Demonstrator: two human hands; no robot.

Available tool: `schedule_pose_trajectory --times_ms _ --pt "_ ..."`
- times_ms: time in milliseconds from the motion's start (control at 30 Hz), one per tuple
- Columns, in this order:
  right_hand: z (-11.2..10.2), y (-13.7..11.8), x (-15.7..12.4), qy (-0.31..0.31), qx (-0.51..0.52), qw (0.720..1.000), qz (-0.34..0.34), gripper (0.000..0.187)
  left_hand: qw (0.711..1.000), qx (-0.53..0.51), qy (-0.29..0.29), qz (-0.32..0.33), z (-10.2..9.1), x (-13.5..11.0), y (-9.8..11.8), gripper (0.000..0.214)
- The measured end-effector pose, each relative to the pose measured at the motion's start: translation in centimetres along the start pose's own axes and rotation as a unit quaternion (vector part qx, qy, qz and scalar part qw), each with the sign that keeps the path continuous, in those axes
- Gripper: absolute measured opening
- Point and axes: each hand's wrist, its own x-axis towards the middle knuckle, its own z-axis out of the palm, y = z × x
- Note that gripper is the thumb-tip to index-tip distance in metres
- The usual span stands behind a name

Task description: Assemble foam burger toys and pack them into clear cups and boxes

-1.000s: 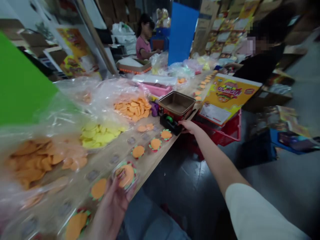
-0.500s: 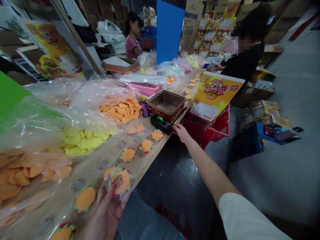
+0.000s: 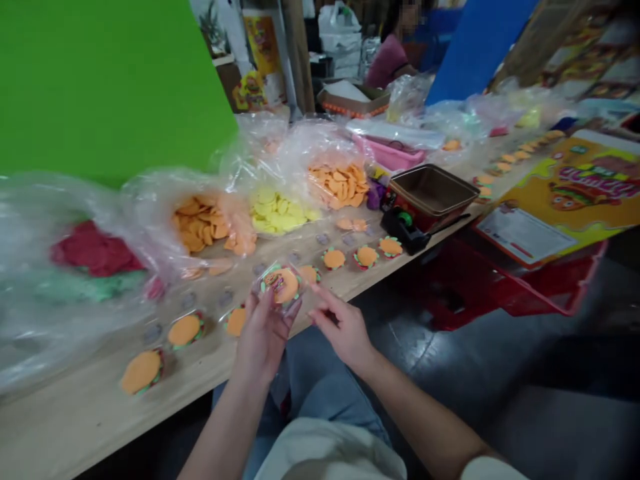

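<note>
Left hand [image 3: 263,333] pinching clear sleeve [image 3: 269,275] around foam burger [image 3: 286,287] | right hand [image 3: 340,327] open, just apart at 3 o'clock | sleeve at my 12 o'clock, above wooden table [image 3: 75,427] | likely light, soft, slippery: hold by edges

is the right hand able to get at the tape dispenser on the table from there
Probably yes: the right hand looks empty, and only flat burger-shaped pieces lie between it and the black tape dispenser, so nothing tall seems to block the way.
</note>
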Motion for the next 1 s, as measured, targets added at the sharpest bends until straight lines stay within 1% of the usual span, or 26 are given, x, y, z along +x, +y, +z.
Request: schedule_pose_trajectory --times_ms 33,100,167,233,333,467,533,567,600,667,700,733,800,833,900,967,1000 --pt "1.4 -0.6 0.0 -0.010 -0.003 1.000 -0.021 0.041 1.000 0.001 -0.002 0.011 -0.4 -0.4 0.4 0.024" --pt "3.4 -1.1 0.3 -0.018 -0.009 0.999 -0.039 0.054 1.000 0.001 -0.008 0.028 -1.4 -1.3 1.2 0.024" --pt "4.6 -1.2 0.6 -0.023 -0.018 0.999 -0.045 0.056 0.999 -0.005 -0.011 0.040 -2.3 -2.0 1.9 0.024" --pt "5.4 -1.2 0.7 -0.030 -0.020 0.998 -0.046 0.055 0.999 -0.012 -0.009 0.049 -3.1 -2.5 2.5 0.023" --pt "6.3 -1.5 0.6 -0.049 -0.010 0.998 -0.030 0.056 0.998 -0.008 -0.011 0.060 -3.9 -3.1 3.0 0.025" --pt "7.1 -1.6 0.8 -0.078 0.056 0.995 0.028 0.060 0.998 -0.010 -0.023 0.060 -4.7 -3.8 3.4 0.030" --pt "7.1 -1.3 0.6 -0.076 0.049 0.995 0.051 0.064 0.997 -0.022 -0.015 0.070 -5.1 -4.0 3.7 0.032" --pt "7.1 -1.2 0.4 -0.058 0.017 0.997 0.050 0.063 0.996 -0.029 -0.005 0.081 -5.4 -4.1 3.9 0.033" --pt "7.0 -1.1 0.0 -0.029 -0.032 0.998 0.040 0.056 0.995 -0.035 0.008 0.095 -5.8 -4.1 4.0 0.032" --pt "7.3 -1.3 -1.0 0.038 -0.134 0.990 -0.001 0.030 0.992 -0.039 0.030 0.118 -6.5 -4.2 4.3 0.030" --pt "7.6 -1.6 -1.6 0.059 -0.166 0.984 -0.023 0.019 0.990 -0.038 0.040 0.127 -6.8 -4.3 4.5 0.029" --pt "8.2 -2.1 -2.1 0.063 -0.180 0.981 -0.039 0.014 0.989 -0.035 0.050 0.135 -7.1 -4.4 4.6 0.029" --pt "9.7 -3.0 -2.7 0.029 -0.158 0.986 -0.035 0.015 0.987 -0.028 0.062 0.148 -7.7 -4.6 4.8 0.032" --pt "10.6 -3.4 -2.7 0.007 -0.132 0.991 -0.014 0.015 0.986 -0.026 0.065 0.153 -7.9 -4.7 4.9 0.033" --pt "12.3 -3.9 -2.4 -0.025 -0.065 0.996 0.053 0.017 0.984 -0.024 0.065 0.163 -8.3 -5.0 5.1 0.037" --pt "13.7 -4.1 -1.8 -0.050 0.021 0.992 0.114 0.019 0.982 -0.033 0.068 0.175 -8.9 -5.5 5.3 0.040" --pt "14.3 -4.2 -1.6 -0.066 0.060 0.988 0.130 0.019 0.980 -0.040 0.072 0.180 -9.3 -5.9 5.4 0.041"
